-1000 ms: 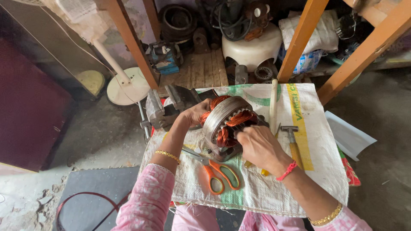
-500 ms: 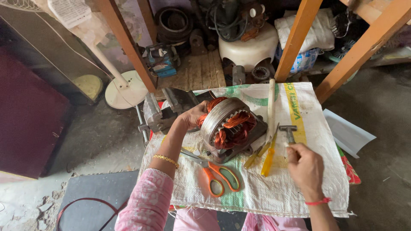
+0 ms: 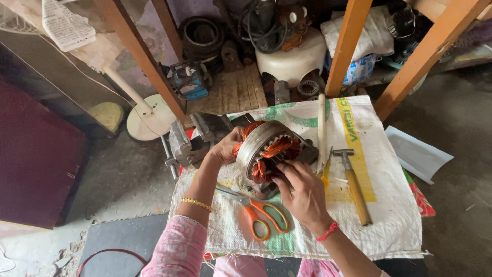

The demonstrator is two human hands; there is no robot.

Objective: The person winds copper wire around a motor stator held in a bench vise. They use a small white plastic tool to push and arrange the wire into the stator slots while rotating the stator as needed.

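Stator (image 3: pixel 266 149) sits between both hands — fingers (image 3: pixel 285 169) touching its copper windings.

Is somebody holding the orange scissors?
No, the orange scissors lie on the white sack cloth, while the left hand and right hand are both on the copper-wound motor part.

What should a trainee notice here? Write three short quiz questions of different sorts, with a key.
1. True or false: the scissors lie under the right hand.
2. Which hand steadies the motor coil from the vise side? A left B right
3. Fill in: the hammer lies on the woven ____.

Key: 1 false, they lie beside it, untouched. 2 A, the left hand. 3 sack.
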